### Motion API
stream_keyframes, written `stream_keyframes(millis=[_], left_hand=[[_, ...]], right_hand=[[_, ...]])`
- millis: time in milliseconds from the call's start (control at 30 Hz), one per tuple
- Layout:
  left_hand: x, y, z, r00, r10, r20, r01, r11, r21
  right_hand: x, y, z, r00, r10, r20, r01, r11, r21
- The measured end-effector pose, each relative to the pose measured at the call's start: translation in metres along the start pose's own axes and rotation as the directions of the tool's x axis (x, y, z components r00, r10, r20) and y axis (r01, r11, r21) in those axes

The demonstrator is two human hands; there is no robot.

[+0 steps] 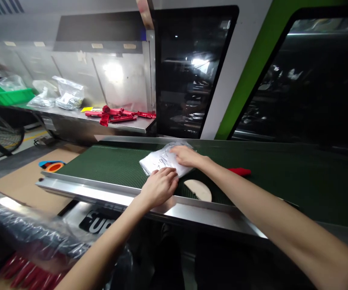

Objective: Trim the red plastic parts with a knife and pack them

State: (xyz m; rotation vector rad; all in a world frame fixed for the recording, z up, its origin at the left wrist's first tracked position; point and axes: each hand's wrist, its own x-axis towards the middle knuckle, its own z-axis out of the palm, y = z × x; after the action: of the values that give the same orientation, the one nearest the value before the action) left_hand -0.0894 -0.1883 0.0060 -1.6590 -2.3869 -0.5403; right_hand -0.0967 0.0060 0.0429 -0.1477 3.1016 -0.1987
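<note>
A clear plastic bag with a white, handwritten sheet (157,160) lies on the green ribbed conveyor belt (107,161). My left hand (161,186) has its fingers curled at the bag's near edge, by the metal side rail. Across the bag's right side, my right hand (186,156) is closed on the plastic, its fingertips partly hidden. Just right of my left hand is a flat, pale half-round piece (198,190). Beyond my right forearm a red part (239,171) shows, partly covered by the arm.
Red plastic parts (119,115) and filled clear bags (69,96) sit on a metal shelf, with a green bin (7,96) farther left. Tape rolls (52,166) rest on cardboard. A plastic-lined box of red parts (28,272) stands at lower left. Machine doors rise behind the belt.
</note>
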Motion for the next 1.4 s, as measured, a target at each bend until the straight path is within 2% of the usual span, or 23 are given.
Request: stream_keyframes(millis=[100, 233, 400, 533, 667, 800, 867, 967, 1033, 1100, 1167, 1200, 1300, 1400], left_hand=[[0.0, 0.001, -0.001, 1.0, -0.015, 0.007, 0.015, 1.0, -0.007], [-0.001, 0.001, -0.003, 0.999, -0.038, 0.023, 0.038, 0.999, -0.009], [-0.001, 0.003, -0.005, 0.998, -0.05, 0.026, 0.05, 0.999, -0.011], [-0.001, 0.004, -0.005, 0.999, -0.05, 0.021, 0.05, 0.998, -0.038], [0.0, -0.001, -0.002, 0.999, -0.044, -0.002, 0.044, 0.994, -0.101], [-0.004, 0.002, -0.004, 0.987, -0.102, -0.126, 0.072, 0.973, -0.22], [-0.009, 0.017, -0.009, 0.963, -0.159, -0.22, 0.084, 0.945, -0.316], [-0.02, 0.059, -0.022, 0.933, -0.234, -0.273, 0.064, 0.855, -0.514], [-0.024, 0.092, -0.03, 0.943, -0.268, -0.197, 0.065, 0.73, -0.68], [-0.026, 0.118, -0.035, 0.93, -0.364, -0.046, 0.134, 0.453, -0.882], [-0.028, 0.134, -0.036, 0.9, -0.429, 0.078, 0.197, 0.242, -0.95], [-0.03, 0.139, -0.035, 0.888, -0.445, 0.116, 0.223, 0.197, -0.955], [-0.039, 0.144, -0.031, 0.878, -0.438, 0.195, 0.288, 0.158, -0.944], [-0.049, 0.146, -0.028, 0.873, -0.432, 0.226, 0.319, 0.156, -0.935]], right_hand=[[-0.015, -0.001, -0.006, 0.999, -0.012, 0.051, 0.009, 0.999, 0.05], [-0.03, 0.002, -0.003, 0.996, 0.009, 0.091, -0.021, 0.99, 0.139], [-0.03, 0.009, 0.005, 0.994, 0.108, 0.008, -0.107, 0.959, 0.261], [-0.03, 0.012, 0.0, 0.976, 0.186, -0.111, -0.132, 0.917, 0.376], [-0.053, 0.006, -0.021, 0.901, 0.305, -0.307, -0.109, 0.847, 0.52], [-0.107, -0.012, -0.04, 0.792, 0.418, -0.444, -0.038, 0.76, 0.648], [-0.139, -0.027, -0.041, 0.77, 0.448, -0.453, -0.007, 0.717, 0.697], [-0.178, -0.056, -0.029, 0.791, 0.455, -0.409, 0.011, 0.658, 0.753], [-0.194, -0.074, -0.019, 0.817, 0.441, -0.372, 0.017, 0.626, 0.78], [-0.205, -0.089, -0.01, 0.822, 0.441, -0.36, 0.025, 0.604, 0.797], [-0.214, -0.097, -0.003, 0.805, 0.462, -0.373, 0.029, 0.597, 0.802], [-0.218, -0.1, 0.0, 0.792, 0.475, -0.383, 0.028, 0.598, 0.801], [-0.231, -0.104, 0.007, 0.758, 0.516, -0.4, 0.016, 0.597, 0.802], [-0.242, -0.108, 0.011, 0.743, 0.537, -0.399, 0.009, 0.588, 0.809]])
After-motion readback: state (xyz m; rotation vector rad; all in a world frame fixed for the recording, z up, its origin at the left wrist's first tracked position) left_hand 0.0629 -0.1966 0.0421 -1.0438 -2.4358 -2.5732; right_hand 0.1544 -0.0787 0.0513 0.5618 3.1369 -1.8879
